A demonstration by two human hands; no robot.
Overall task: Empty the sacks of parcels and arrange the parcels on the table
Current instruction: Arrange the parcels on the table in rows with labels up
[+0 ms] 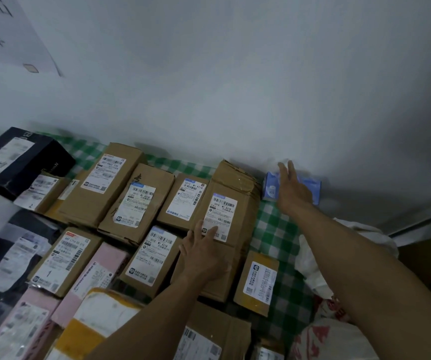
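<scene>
Here, the small blue box lies far right against the wall, its length running left to right, just under the right grip, fingers straight and empty, while the left grip rests flat on a brown parcel.

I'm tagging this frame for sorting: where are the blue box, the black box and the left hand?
blue box (271,187), head view, its left end face.
black box (47,157), head view, bare dark top face.
left hand (205,253), head view, back of the hand.
</scene>
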